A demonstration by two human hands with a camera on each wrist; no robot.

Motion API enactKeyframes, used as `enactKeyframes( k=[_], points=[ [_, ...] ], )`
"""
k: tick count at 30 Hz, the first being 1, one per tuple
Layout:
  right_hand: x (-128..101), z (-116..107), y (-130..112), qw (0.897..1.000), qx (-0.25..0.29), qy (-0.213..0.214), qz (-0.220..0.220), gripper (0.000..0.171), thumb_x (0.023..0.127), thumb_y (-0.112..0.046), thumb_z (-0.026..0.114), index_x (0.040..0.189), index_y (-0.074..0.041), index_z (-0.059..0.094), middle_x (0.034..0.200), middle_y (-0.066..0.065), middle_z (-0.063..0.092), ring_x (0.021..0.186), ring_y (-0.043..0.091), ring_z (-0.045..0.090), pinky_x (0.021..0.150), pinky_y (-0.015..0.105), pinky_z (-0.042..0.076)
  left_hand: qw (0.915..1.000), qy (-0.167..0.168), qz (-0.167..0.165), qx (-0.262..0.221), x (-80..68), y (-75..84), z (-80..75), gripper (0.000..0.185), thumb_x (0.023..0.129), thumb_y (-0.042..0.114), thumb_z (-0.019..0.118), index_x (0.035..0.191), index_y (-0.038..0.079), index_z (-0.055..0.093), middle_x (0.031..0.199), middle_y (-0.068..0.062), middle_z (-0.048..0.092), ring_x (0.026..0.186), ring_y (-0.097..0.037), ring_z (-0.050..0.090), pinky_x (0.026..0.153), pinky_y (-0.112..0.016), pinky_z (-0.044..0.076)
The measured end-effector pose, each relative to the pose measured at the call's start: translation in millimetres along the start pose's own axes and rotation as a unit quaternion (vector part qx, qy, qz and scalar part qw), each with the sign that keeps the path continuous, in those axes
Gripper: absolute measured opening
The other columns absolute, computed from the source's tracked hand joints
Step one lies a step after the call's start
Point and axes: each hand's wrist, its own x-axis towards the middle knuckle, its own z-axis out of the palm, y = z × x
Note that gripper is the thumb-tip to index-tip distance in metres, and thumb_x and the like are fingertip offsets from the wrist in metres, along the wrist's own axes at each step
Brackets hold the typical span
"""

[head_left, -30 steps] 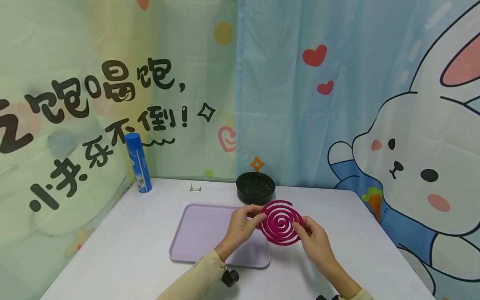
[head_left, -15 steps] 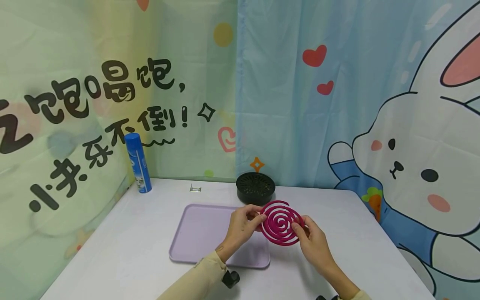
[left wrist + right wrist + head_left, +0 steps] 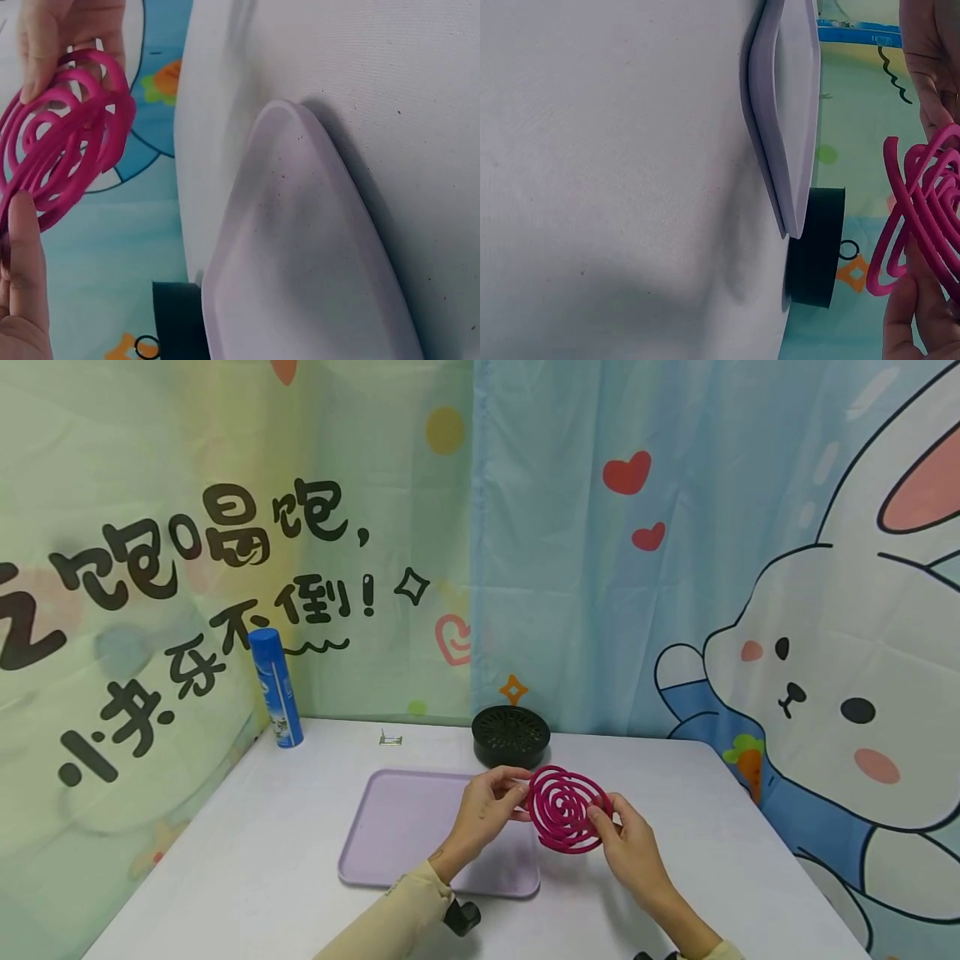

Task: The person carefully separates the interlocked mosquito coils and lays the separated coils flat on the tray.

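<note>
A magenta mosquito coil [image 3: 562, 808] is held up over the table, past the tray's right end. Its rings overlap unevenly, and in both wrist views they spread apart at different tilts, like two interleaved spirals. My left hand [image 3: 483, 810] pinches the left edge between thumb and fingers. Thumb on the front, fingers behind, my right hand [image 3: 632, 846] grips the right side. In the left wrist view a left finger [image 3: 26, 251] lies right at the lower rings. The right wrist view catches a free coil end [image 3: 891, 146] sticking out.
A lilac tray [image 3: 397, 831] lies under my left forearm. Behind the hands stands a round black holder with a slotted lid [image 3: 512, 739]. A small metal stand [image 3: 390, 740] sits at the back edge, and a blue spray can [image 3: 276, 689] at the back left corner.
The coil has shifted slightly right and turned, and its rings now look more overlapped and uneven. My left hand stays at its left edge; the right hand has barely moved.
</note>
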Motion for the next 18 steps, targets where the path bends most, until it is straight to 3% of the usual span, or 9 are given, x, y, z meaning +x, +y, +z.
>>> enactKeyframes(
  k=[4, 10, 18],
  points=[
    [-0.2, -0.2, 0.2, 1.000, 0.002, -0.003, 0.005, 0.025, 0.107, -0.023, 0.051, 0.120, -0.003, 0.056, 0.120, 0.020, 0.064, 0.099, 0.027, 0.071, 0.075, 0.021, 0.055, 1.0000, 0.002, 0.002, 0.009, -1.4, 2.2, 0.7, 0.020, 0.098, 0.003, 0.063, 0.117, 0.001, 0.069, 0.097, -0.020, 0.069, 0.082, -0.019, 0.072, 0.068, -0.030, 0.062],
    [-0.1, -0.3, -0.3, 1.000, 0.009, -0.009, 0.007, 0.027, 0.108, -0.024, 0.050, 0.122, -0.002, 0.055, 0.119, 0.018, 0.063, 0.098, 0.024, 0.069, 0.086, 0.026, 0.059, 0.9995, 0.011, 0.012, 0.026, 0.0, -0.7, 0.6, 0.025, 0.097, 0.003, 0.063, 0.121, 0.000, 0.067, 0.096, -0.019, 0.067, 0.083, -0.018, 0.070, 0.067, -0.026, 0.061],
    [-0.2, -0.1, -1.0, 0.999, 0.020, -0.017, 0.022, 0.027, 0.108, -0.025, 0.050, 0.122, -0.002, 0.055, 0.115, 0.018, 0.064, 0.092, 0.019, 0.065, 0.078, 0.019, 0.054, 0.9985, -0.005, -0.005, 0.054, 5.9, -10.2, 0.4, 0.030, 0.097, 0.002, 0.063, 0.127, 0.003, 0.063, 0.103, -0.015, 0.066, 0.086, -0.016, 0.066, 0.071, -0.030, 0.062]
  ],
)
